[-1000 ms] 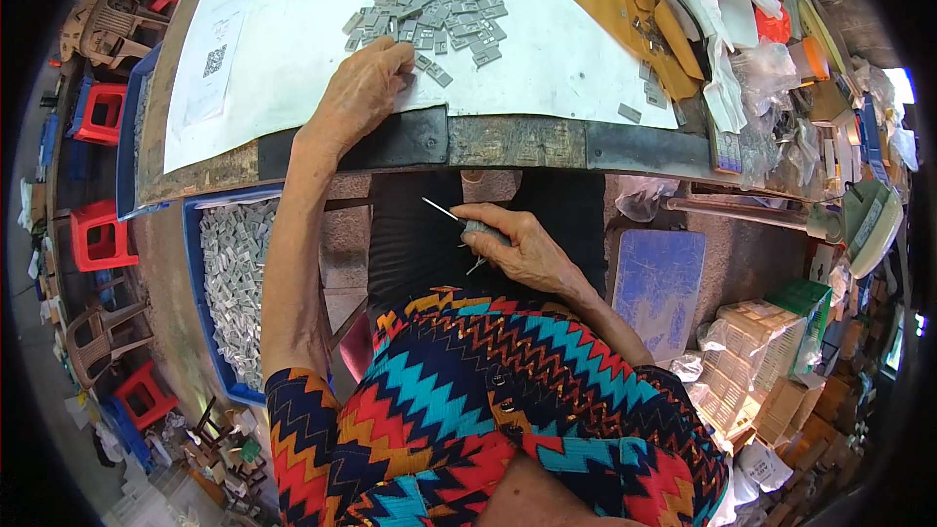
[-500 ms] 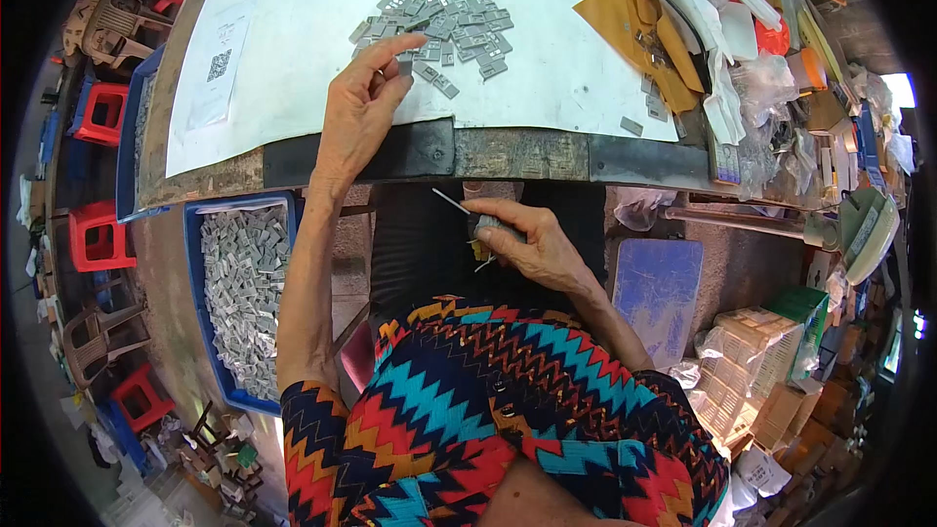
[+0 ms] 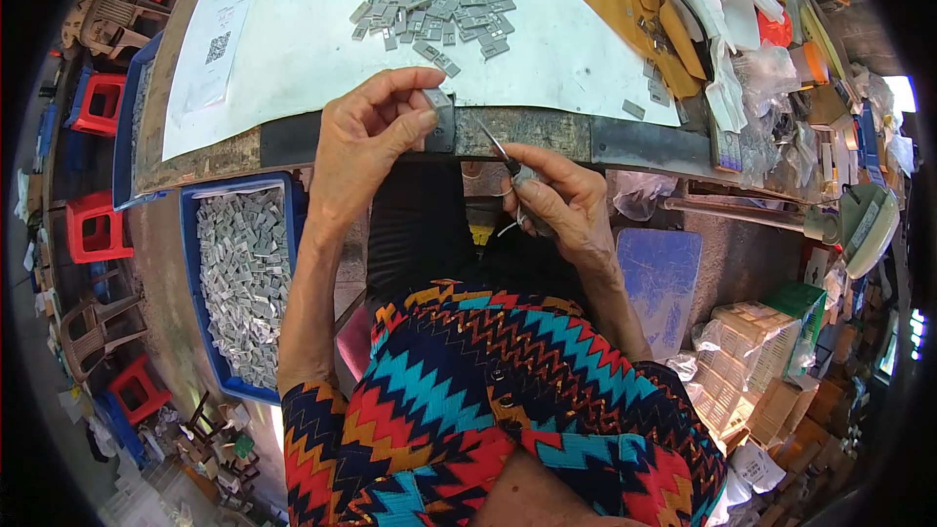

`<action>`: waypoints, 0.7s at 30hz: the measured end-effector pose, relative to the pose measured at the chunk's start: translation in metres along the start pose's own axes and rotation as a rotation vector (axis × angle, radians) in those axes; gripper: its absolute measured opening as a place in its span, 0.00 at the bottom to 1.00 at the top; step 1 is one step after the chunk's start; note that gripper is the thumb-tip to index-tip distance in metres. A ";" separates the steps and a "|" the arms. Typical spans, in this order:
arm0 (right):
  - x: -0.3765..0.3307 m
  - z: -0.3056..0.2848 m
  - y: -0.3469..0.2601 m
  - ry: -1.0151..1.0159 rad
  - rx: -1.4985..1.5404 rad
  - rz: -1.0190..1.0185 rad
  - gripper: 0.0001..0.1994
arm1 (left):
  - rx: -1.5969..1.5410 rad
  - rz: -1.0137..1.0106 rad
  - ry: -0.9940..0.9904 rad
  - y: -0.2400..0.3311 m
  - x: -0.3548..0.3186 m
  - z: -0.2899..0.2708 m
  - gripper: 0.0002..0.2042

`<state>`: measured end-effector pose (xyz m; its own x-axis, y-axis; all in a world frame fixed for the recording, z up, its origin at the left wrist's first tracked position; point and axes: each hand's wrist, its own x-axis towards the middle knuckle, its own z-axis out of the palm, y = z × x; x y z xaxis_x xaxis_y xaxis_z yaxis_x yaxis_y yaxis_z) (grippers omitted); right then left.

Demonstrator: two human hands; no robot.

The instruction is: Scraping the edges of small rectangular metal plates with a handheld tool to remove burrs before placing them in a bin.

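Between thumb and index finger, my left hand (image 3: 366, 141) pinches a small grey rectangular plate (image 3: 436, 101) at the front edge of the table. My right hand (image 3: 558, 197) is closed round a slim, pointed blade tool (image 3: 494, 144) with a pale wrapped handle. Its tip points up and left toward the grey plate, apart from it. Beyond my left hand, a loose pile of similar grey plates (image 3: 439, 12) lies on the white sheet (image 3: 303, 49) covering the table. Fingers partly hide the plate and the tool's handle.
A blue bin (image 3: 192, 263) full of grey plates stands below the table at left. Brown paper (image 3: 610, 0), plastic bags and other clutter lie at the table's right. A lamp head (image 3: 869, 229) juts out at right. Red stools (image 3: 98, 226) stand far left.
My left hand has drawn back from the pile to the table edge with a grey plate. My right hand has risen slightly rightward, the blade now pointing more upward.
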<state>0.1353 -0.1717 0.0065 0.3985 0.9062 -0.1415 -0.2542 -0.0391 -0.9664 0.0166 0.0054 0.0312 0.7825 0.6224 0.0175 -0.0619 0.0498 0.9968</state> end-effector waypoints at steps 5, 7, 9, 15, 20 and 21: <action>-0.002 0.004 -0.001 -0.003 -0.021 -0.011 0.16 | 0.212 -0.002 0.074 -0.001 -0.008 0.009 0.10; -0.003 0.006 -0.002 -0.007 -0.031 -0.007 0.16 | 0.250 0.050 0.112 -0.005 -0.010 0.011 0.07; -0.003 0.008 -0.005 -0.019 -0.073 0.011 0.16 | 0.278 0.071 0.100 -0.009 -0.013 0.011 0.07; -0.002 0.010 -0.006 -0.008 -0.146 0.008 0.15 | -0.001 0.019 0.047 -0.018 -0.021 0.022 0.08; -0.001 0.012 -0.002 0.004 -0.178 -0.037 0.16 | -0.153 -0.037 0.035 -0.020 -0.027 0.031 0.08; -0.001 0.012 -0.003 -0.002 -0.172 -0.032 0.16 | -0.121 -0.023 0.040 -0.020 -0.027 0.032 0.09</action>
<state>0.1247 -0.1677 0.0119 0.4025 0.9088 -0.1103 -0.0872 -0.0819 -0.9928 0.0163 -0.0374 0.0130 0.7596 0.6503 -0.0110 -0.1202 0.1571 0.9802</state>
